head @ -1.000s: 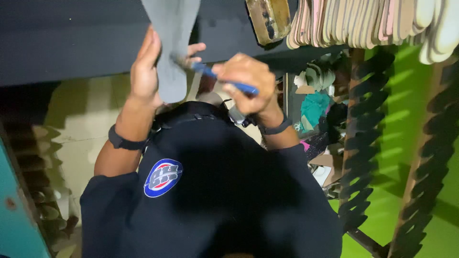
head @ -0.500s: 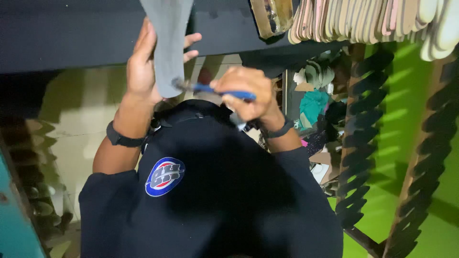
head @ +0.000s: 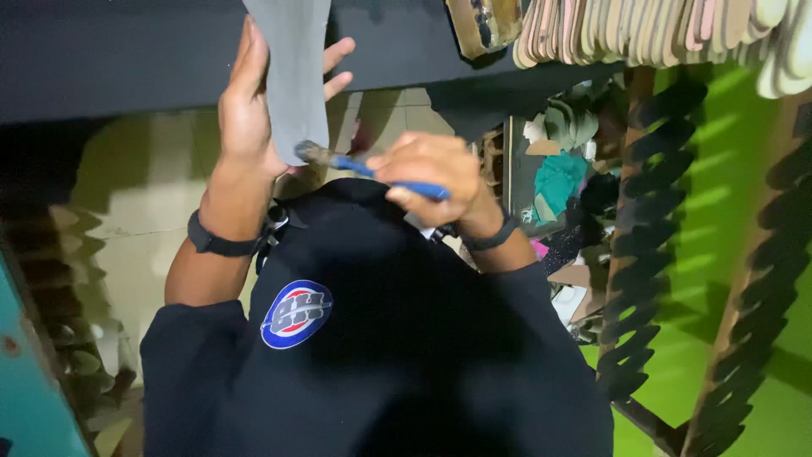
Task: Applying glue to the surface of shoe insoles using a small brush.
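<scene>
A grey sole-shaped sheet [head: 292,76] is held upright by the left hand [head: 254,101], whose palm is pressed to the sheet's left edge while the fingers [head: 338,55] are spread out behind it and show past its right edge. The sheet's rounded lower end sits near the middle of the view, its top cut off by the upper edge. A blue-handled brush [head: 372,169] is gripped in the closed right hand [head: 427,169], just right of the sheet; its bristle head [head: 309,152] is laid against the sheet's lower end. Dark bands are worn on both wrists, and a black garment with a round blue and red badge [head: 296,313] fills the near part of the view. A row of pale flat soles [head: 643,30] is stacked on edge at the far right, above two dark notched racks [head: 643,237] set before a green wall [head: 719,169]. A dark shelf [head: 110,59] runs across the far left
</scene>
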